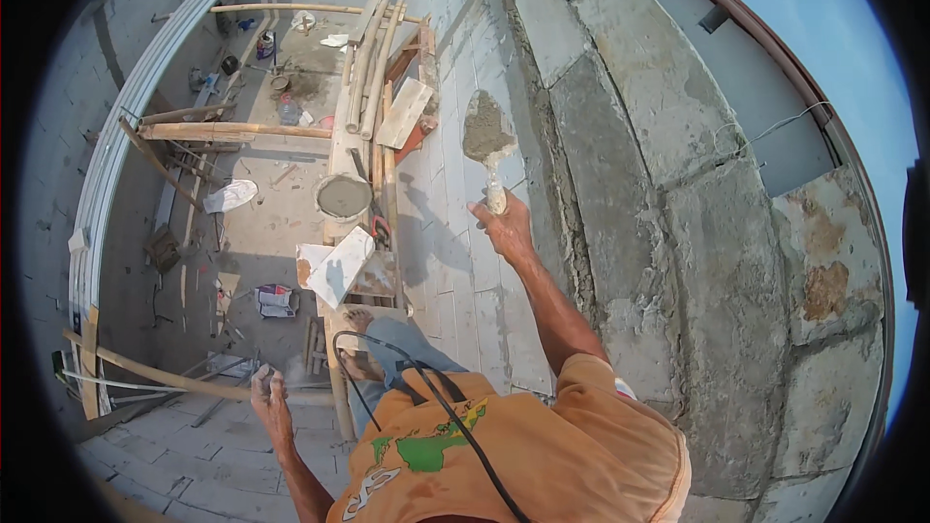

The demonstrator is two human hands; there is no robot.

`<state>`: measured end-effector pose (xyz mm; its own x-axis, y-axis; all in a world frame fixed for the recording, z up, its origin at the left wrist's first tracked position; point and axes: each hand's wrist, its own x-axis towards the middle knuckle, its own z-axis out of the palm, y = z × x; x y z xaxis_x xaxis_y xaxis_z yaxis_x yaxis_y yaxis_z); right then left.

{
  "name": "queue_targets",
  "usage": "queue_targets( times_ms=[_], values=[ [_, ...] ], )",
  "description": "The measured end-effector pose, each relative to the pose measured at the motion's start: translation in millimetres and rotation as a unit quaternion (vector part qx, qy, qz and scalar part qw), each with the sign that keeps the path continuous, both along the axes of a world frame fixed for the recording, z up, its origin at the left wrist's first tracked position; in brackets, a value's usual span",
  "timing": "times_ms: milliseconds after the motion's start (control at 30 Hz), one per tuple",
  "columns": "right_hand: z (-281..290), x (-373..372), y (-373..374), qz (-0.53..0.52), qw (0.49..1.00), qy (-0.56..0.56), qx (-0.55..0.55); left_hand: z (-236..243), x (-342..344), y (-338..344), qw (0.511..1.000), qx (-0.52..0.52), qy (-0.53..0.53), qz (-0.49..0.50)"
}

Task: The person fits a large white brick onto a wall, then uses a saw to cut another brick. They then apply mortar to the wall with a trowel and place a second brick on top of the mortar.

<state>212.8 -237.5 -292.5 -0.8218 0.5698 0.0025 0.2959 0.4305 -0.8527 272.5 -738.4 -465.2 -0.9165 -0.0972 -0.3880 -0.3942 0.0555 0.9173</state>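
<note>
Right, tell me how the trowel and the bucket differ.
The trowel is gripped in the right hand, while the bucket sits on the scaffold with no hand on it.
The trowel has a flat blade on a handle; the bucket is a round, open-topped container.
The trowel's mortar is a rough layer; the bucket's looks smoother on top.
Both carry grey mortar.

Mortar [485, 128] on trowel [495, 177]; bucket [322, 207] left of it on scaffold plank [340, 153], bamboo poles [376, 73] beyond; block wall [620, 136] at worker's [523, 455] right.
</note>
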Motion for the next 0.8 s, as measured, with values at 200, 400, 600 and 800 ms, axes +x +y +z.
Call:
queue_targets(
  times_ms=[200,400,600,800],
  values=[
    [-79.2,116.2,44.8,-0.105,0.977,-0.130,0.134,-14.9,23.7,-26.4,0.998,-0.045,-0.052,-0.017],
    [-132.6,150.1,58.4,-0.118,0.947,-0.218,0.205,-75.8,70.8,-72.2,0.993,-0.068,-0.091,-0.026],
    [-140.6,150.5,74.2,-0.111,0.940,-0.217,0.238,-113.4,111.4,-111.7,0.988,-0.096,-0.121,0.005],
    [-149.5,140.4,74.0,-0.102,0.926,-0.239,0.275,-119.0,135.7,-131.4,0.974,-0.092,-0.200,0.048]
  ],
)
